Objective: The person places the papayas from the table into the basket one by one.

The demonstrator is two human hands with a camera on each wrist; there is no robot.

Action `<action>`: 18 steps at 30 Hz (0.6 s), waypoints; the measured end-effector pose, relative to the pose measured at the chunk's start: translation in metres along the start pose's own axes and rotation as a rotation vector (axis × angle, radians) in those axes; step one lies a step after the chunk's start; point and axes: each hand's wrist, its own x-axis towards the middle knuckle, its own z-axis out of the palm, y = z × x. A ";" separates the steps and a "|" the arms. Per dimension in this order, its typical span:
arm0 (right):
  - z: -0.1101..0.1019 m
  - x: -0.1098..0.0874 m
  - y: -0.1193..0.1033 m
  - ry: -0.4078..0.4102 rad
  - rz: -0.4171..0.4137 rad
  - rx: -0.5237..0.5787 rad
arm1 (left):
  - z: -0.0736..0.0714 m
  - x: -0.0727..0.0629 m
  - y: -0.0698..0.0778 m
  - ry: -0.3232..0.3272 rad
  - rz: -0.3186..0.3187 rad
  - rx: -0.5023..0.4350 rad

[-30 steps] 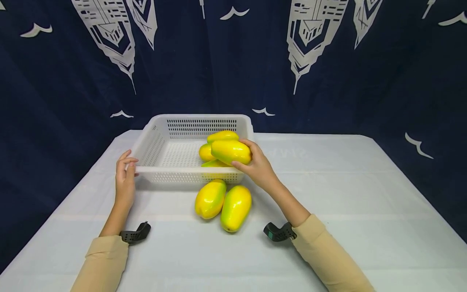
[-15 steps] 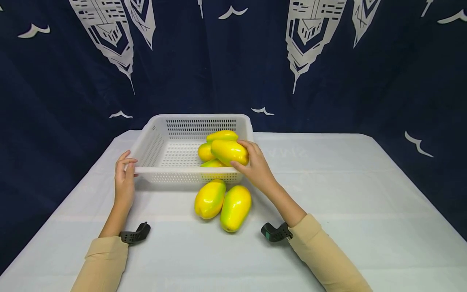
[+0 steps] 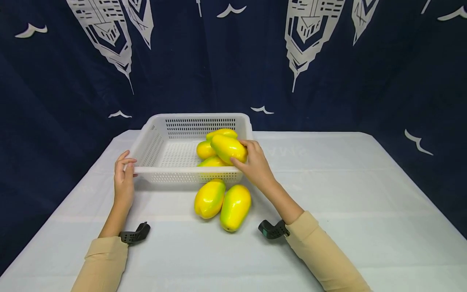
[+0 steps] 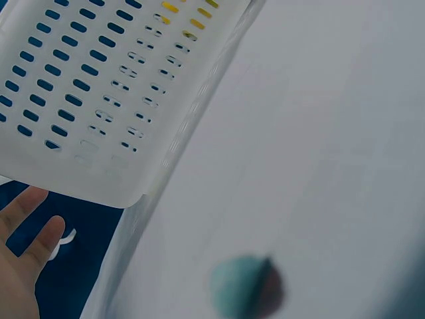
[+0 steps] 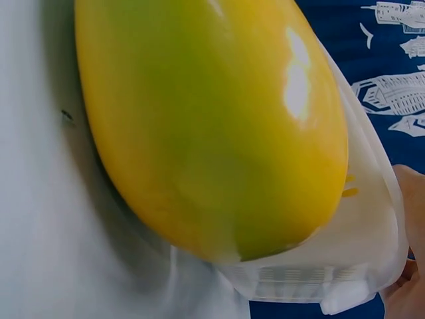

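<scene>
In the head view my right hand point(image 3: 256, 164) grips a yellow-green mango point(image 3: 228, 148) at its right end. It holds the fruit over the right side of a white slotted basket point(image 3: 189, 170), above several other mangoes lying inside. My left hand point(image 3: 124, 177) touches the basket's front left corner. In the left wrist view this hand point(image 4: 25, 249) shows straight, spread digits at that corner; its other fingers are out of frame. Two mangoes lie on the table before the basket, a left one point(image 3: 209, 199) and a right one point(image 3: 235, 208). One mango point(image 5: 212, 133) fills much of the right wrist view.
A white cloth covers the table point(image 3: 346, 194). Behind it hangs a dark blue curtain point(image 3: 226, 77) with white building and bird prints. Black wrist devices sit below the left hand point(image 3: 136, 234) and the right hand point(image 3: 273, 230).
The mango in my right hand has shifted slightly left, and its left end has tipped up. My right forearm has moved a little left. The left hand and basket stay nearly still.
</scene>
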 end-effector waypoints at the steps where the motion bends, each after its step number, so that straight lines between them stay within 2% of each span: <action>1: 0.000 0.000 0.000 -0.004 0.002 -0.009 | 0.000 0.000 0.001 0.001 -0.001 0.003; 9: 0.002 -0.003 0.001 0.001 -0.039 -0.046 | 0.003 -0.008 0.025 -0.008 -0.011 -0.007; 13: 0.003 -0.003 0.002 0.009 -0.062 -0.053 | 0.003 -0.009 0.029 -0.009 -0.006 0.008; 18: 0.004 -0.002 0.003 -0.001 -0.044 -0.080 | 0.004 -0.009 0.030 -0.003 -0.008 0.000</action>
